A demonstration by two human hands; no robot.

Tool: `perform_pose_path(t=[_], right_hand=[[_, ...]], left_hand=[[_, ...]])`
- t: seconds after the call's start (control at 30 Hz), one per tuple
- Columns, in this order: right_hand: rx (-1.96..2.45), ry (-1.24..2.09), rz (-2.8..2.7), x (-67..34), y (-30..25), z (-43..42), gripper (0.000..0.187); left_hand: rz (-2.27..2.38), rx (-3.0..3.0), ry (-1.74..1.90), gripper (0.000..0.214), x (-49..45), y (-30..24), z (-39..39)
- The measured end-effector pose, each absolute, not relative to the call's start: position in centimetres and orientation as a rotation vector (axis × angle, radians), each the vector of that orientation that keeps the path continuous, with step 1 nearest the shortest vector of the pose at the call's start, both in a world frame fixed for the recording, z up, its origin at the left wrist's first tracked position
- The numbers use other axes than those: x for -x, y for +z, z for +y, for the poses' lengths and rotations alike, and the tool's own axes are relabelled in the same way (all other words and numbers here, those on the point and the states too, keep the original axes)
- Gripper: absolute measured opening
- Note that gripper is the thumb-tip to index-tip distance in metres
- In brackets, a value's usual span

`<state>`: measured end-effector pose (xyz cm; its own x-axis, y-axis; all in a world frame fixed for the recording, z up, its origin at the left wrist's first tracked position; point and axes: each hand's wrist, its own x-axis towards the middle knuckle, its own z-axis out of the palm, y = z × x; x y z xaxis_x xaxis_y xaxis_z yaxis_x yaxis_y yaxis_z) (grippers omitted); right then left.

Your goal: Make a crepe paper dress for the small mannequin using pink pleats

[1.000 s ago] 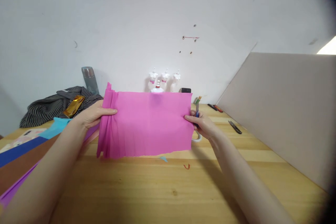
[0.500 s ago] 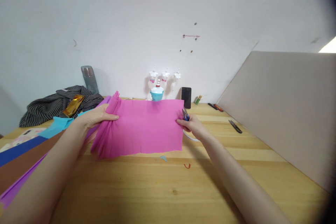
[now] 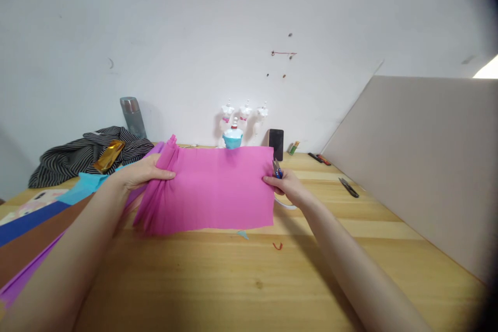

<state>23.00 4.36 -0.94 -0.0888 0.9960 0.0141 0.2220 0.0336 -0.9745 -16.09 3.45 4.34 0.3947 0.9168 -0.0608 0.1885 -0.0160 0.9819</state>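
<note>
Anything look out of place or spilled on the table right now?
Two small scraps stand out on the table, nearer the camera than the pink sheet: a blue piece just below its lower edge and a curled red bit farther right. Both look like stray offcuts. I see no spill.

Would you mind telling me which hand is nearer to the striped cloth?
The left hand: it is near the right end of the striped cloth; the right hand is farther right.

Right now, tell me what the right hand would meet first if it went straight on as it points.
Most likely the pink sheet: the right hand pinches its right edge, with blue-handled scissors in hand. The sheet hides what lies behind, so depth beyond is unclear.
</note>
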Motion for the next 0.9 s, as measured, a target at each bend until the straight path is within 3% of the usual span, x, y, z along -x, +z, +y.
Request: perform_pose_path(t=[0.9], right_hand=[[1.11, 1.387, -1.632, -24.3, 0.7, 2.9, 0.052]], left_hand=[[0.961, -1.324, 0.996, 0.061, 14.6, 5.8, 1.5]])
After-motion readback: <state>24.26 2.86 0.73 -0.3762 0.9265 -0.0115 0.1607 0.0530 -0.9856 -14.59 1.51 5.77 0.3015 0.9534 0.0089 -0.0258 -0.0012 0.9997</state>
